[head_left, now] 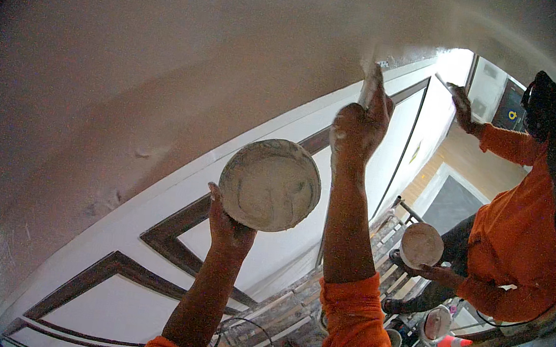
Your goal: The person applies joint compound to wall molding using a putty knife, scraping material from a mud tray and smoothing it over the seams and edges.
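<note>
My left hand (232, 223) is closed on the lower left rim of a round bowl (316, 199), with its thumb up along the side. Pale, wet-looking plaster (266, 186) covers the inside of the bowl. Above and to the right, my right hand (359, 131) is raised, its fingers wrapped round a putty knife (367, 95) that is partly hidden by the hand. The blade is at the plastered ceiling surface (259, 46), close to the white trim, where the surface looks patchy and smeared.
At the right, a co-worker in an orange top (521, 224) holds another plaster bowl (422, 247) and lifts the other hand (463, 107) toward the wall. Below are scaffold planks (296, 307), a bucket (436, 323) and an orange cone (453, 344). Dark-framed white panels (137, 302) line the wall.
</note>
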A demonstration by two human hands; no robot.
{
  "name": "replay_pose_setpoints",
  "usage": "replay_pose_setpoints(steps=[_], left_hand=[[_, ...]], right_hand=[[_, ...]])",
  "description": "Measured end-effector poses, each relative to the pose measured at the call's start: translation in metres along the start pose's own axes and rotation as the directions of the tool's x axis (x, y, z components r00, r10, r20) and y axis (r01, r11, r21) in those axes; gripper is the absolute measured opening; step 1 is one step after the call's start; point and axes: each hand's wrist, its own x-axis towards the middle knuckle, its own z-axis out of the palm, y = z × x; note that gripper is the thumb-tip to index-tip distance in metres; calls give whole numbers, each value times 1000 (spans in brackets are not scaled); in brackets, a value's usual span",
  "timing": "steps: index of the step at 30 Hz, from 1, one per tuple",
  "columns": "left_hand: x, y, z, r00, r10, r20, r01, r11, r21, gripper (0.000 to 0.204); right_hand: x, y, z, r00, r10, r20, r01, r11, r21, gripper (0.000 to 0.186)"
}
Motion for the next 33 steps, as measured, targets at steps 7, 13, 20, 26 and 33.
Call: replay_pose_setpoints(steps=[7, 13, 20, 26, 33], left_hand=[[-31, 43, -4, 995, -35, -98, 33, 999, -18, 71], [-67, 81, -31, 998, 13, -57, -12, 999, 32, 72], [-109, 118, -45, 985, 84, -148, -73, 994, 81, 69], [-131, 132, -31, 992, 78, -101, -72, 996, 56, 61], [-148, 150, -63, 981, 120, -150, -127, 991, -44, 64]], right_hand=[[-145, -111, 6, 921, -221, 321, 216, 975, 51, 38], [-179, -127, -16, 935, 13, 355, -151, 919, 364, 38], [-108, -126, 20, 993, 46, 106, -71, 966, 249, 52], [-272, -197, -8, 842, -151, 519, 52, 978, 201, 49], [-169, -203, 4, 992, -108, 63, 100, 989, 110, 67]])
